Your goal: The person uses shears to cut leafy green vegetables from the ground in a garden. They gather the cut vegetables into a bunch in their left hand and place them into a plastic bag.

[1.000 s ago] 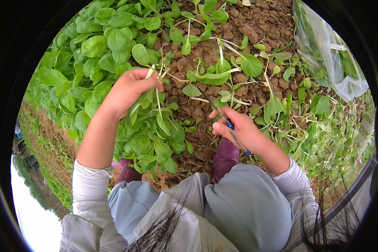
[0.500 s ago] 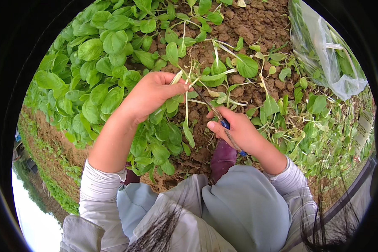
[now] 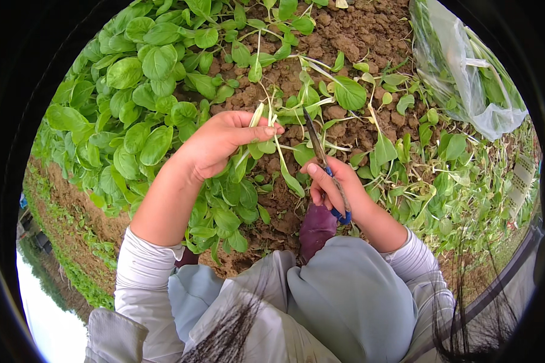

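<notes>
My left hand (image 3: 224, 145) pinches a leafy green plant (image 3: 257, 115) by its pale stalks, with the base upward. One long leaf (image 3: 292, 180) dangles from the stalks to the right of the fingers. Green leaves hang beneath this hand, but I cannot tell which belong to the held plant. My right hand (image 3: 340, 190) is closed around scissors (image 3: 316, 140) with dark, soiled blades and blue handles. Their tip points up and away from me, just right of the held stalks and apart from them. Loose leaves (image 3: 350, 92) lie on the soil beyond the blades.
Dense leafy greens (image 3: 145, 91) grow at the left. Brown soil (image 3: 357, 36) stretches ahead, and trimmed leaves (image 3: 430, 187) litter the right side. A clear plastic bag (image 3: 490, 115) with greens inside lies at the far right. My purple boot (image 3: 317, 230) stands below my right hand.
The scissor blades have moved right, away from the stalks, and now point more steeply upward. A leaf sticking up beyond my left fingers is gone from there. The dangling leaf has swung right.
</notes>
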{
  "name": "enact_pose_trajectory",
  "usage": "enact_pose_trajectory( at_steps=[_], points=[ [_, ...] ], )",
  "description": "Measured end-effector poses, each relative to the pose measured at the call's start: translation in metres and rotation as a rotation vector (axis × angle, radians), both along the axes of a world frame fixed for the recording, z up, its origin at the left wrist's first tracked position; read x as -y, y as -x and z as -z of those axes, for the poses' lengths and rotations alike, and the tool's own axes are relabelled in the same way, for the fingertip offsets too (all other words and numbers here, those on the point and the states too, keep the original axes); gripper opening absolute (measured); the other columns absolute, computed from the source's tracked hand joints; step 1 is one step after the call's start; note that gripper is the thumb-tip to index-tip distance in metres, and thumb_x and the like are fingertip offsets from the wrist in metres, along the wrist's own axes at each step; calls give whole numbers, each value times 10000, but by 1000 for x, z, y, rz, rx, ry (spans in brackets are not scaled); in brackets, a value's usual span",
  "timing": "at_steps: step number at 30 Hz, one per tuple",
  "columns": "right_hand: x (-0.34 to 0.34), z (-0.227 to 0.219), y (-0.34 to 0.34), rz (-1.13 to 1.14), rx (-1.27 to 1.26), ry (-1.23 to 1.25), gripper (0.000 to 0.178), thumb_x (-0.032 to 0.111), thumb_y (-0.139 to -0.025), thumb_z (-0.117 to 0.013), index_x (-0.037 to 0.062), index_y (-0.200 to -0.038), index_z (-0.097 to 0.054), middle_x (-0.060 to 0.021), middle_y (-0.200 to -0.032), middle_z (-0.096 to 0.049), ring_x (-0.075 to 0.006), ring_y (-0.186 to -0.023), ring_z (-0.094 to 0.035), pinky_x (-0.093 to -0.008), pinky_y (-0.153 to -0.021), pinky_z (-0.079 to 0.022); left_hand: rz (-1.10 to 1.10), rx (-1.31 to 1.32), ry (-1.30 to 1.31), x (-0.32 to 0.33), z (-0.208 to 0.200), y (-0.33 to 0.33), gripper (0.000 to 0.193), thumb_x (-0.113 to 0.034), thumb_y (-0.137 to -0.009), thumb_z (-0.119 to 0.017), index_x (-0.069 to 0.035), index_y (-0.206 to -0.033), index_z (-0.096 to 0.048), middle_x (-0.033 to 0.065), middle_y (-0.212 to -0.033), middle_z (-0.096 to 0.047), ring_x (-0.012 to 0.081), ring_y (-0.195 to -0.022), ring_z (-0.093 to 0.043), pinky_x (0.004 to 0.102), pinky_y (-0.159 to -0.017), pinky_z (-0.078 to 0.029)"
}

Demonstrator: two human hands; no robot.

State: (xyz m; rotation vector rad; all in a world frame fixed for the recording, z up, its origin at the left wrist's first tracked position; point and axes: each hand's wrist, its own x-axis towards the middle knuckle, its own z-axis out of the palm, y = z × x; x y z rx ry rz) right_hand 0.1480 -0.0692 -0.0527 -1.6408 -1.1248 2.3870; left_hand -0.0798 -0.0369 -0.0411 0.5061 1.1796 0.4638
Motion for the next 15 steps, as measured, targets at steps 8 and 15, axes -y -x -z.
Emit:
enact_pose_trajectory(
  at_steps=[8,15],
  points=[
    [-10,0,-6,-380,70,-424,336,367,-841,-541,46,-939,-526,-54,-609,-541,-164,-559,-533,-309,-553,-430,389,-357,-167,-2,-2,-5,188,-184,-740,-684,-12,-732,-610,-29,-643,-529,58,-601,-440,228,-559,-383],
    [-8,3,0,-267,66,-210,389,419,-847,-514,35,-914,-515,-52,-543,-515,-137,-535,-536,-293,-507,-431,546,-421,-267,3,-3,-12,180,-161,-736,-671,-9,-764,-577,11,-677,-560,68,-634,-467,235,-596,-407]
  ],
)
